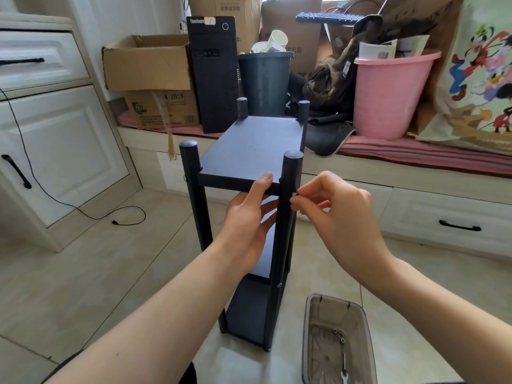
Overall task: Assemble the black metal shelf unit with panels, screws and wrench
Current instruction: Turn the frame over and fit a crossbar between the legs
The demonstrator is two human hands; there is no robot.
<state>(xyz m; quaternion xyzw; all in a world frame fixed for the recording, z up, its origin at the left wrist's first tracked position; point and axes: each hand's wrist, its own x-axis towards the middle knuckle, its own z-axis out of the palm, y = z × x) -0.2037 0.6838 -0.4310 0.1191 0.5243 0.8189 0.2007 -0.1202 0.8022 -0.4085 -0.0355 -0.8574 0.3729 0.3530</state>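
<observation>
Now, from the head view, the black shelf unit [249, 212] stands upright on the floor. The left hand [249, 217] grips the top panel's front edge, steadying it. The right hand [332, 214] pinches a small screw [294, 194] against the near right post [288, 206]. The frame looks stiff and light; the screw is tiny, probably slippery, best pinched by its head.

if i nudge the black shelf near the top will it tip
Probably, fairly easily: the shelf looks tall and narrow on small feet on smooth tile. The left hand holding the top panel likely steadies it. It should stay stiff, though the screw pinched by the right hand looks unfinished.
</observation>
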